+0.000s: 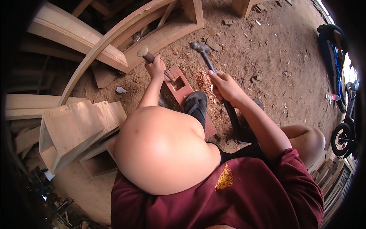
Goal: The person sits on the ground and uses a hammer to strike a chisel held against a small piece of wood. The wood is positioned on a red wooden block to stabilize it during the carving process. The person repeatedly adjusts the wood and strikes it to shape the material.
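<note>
Between left fingers (160,64) clenching a chisel (148,56) and right fingers (218,79) gripping a hammer (207,59), a foot (196,102) likely steadies mortised timber (183,92).

A timber block (185,91) lies on the floor (274,68) before the seated worker, a foot (196,102) over its right edge behind the slot near its far end. The left hand (155,68), just off the far left corner, holds a chisel (148,57) slanting toward that slot. To the block's right, the right hand (227,88) grips a hammer (207,61), its head beyond the fingers. Shavings (204,78) lie between block and hammer. An arched frame (164,39) stands ahead to the left, a box-like assembly (76,120) nearer on the left. Along the floor's right side are a bottle (333,97) and, nearer, a bicycle (342,137).
</note>
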{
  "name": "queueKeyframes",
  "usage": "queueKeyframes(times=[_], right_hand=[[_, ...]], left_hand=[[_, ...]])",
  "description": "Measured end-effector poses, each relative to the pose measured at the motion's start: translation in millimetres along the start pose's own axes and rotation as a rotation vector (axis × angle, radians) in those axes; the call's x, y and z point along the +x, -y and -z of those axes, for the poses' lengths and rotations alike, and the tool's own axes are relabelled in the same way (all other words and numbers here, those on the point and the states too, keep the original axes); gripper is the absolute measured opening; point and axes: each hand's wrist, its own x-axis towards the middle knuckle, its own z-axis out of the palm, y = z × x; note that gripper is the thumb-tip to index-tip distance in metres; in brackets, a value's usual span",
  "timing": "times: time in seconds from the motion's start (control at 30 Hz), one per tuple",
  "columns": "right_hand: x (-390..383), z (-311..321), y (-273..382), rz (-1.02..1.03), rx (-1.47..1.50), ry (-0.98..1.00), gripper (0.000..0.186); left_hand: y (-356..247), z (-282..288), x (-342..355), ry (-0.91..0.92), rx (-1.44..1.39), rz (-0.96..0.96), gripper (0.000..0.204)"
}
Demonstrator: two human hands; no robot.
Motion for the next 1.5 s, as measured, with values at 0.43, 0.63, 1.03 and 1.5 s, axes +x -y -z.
queueKeyframes(times=[0.43, 0.63, 1.03, 1.5], right_hand=[[-24, 11, 30, 0.089, 0.082, 0.021, 0.046], [-39, 5, 43, 0.17, -0.036, 0.058, 0.046], [-120, 19, 130, 0.731, 0.055, -0.196, 0.047], [-78, -10, 112, 0.655, -0.397, -0.055, 0.046]], left_hand=[[40, 17, -44, 0.081, 0.206, -0.377, 0.02], [40, 9, -52, 0.132, 0.377, -0.394, 0.024], [21, -16, -75, 0.15, 0.698, -0.677, 0.019], [43, 6, -39, 0.21, 0.557, -0.45, 0.017]])
